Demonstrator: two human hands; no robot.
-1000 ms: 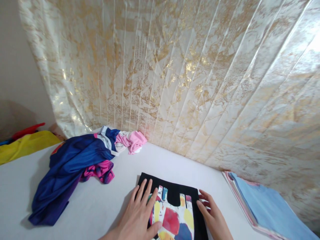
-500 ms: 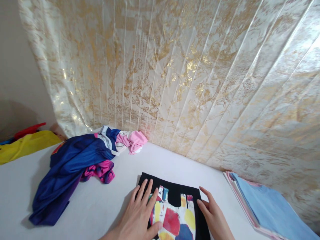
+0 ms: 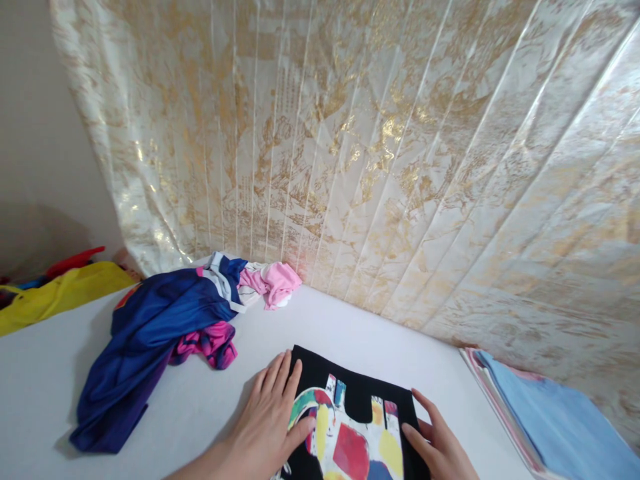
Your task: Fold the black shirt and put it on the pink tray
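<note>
- Looks finished: the pale-blue cloth pile, flat at your right.
- Seemingly remaining: the crumpled navy-blue garment and bunched magenta-and-navy fabric at your left.
- Seemingly midway: the black fabric garment with a multicolour patchwork print, lying between them on the white counter, its near end out of view.
- It looks smooth; 4 leg-like strips point away from you.
- Your hands are apart: left hand palm-down over its left edge, right hand at its right edge; whether that one pinches, I cannot tell.

Seemingly a room at home, with rumpled clothes, white tabletop and gold-patterned curtain
</note>
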